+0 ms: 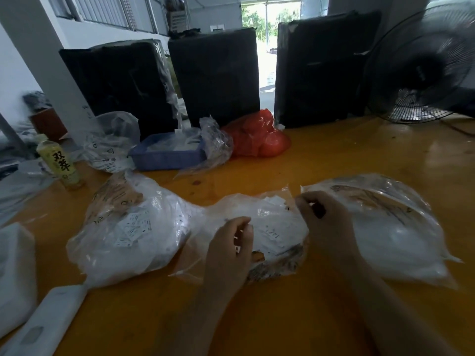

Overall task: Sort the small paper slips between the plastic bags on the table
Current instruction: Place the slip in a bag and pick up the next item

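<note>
Three clear plastic bags are laid across the near part of the yellow table (334, 160). The left bag (128, 235) is bulging, filled with small white printed paper slips (132, 227). The middle bag (270, 227) is lying flatter, crumpled, with white slips seen inside; its left side touches the left bag. The right bag (390, 227) is rounded, its contents white but blurred.
</note>
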The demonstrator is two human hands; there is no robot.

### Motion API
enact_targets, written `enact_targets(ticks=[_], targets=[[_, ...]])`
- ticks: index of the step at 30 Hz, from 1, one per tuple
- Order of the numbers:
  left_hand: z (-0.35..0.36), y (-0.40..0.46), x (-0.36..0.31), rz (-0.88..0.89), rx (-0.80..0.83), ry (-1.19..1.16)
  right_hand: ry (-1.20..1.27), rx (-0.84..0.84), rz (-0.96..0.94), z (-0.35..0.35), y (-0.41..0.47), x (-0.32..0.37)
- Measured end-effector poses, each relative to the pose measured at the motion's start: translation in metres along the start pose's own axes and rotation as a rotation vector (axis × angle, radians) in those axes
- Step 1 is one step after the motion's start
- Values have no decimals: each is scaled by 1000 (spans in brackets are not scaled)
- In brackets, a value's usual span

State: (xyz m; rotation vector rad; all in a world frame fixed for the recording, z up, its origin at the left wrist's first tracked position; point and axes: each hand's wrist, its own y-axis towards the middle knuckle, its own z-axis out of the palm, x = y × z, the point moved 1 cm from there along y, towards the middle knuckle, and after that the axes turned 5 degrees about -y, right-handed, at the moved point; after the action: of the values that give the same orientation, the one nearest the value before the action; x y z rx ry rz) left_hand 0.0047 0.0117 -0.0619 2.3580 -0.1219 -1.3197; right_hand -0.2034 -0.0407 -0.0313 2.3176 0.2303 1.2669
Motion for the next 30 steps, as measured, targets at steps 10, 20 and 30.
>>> enact_targets(ticks=[10,20,30], targets=[[0,-6,0,-148,101,-248,389,507,111,44,-30,13],[1,-6,-1,-308,11,-443,342,464,84,46,-31,12],[2,-7,7,-236,30,-364,109,460,-7,42,-29,12]])
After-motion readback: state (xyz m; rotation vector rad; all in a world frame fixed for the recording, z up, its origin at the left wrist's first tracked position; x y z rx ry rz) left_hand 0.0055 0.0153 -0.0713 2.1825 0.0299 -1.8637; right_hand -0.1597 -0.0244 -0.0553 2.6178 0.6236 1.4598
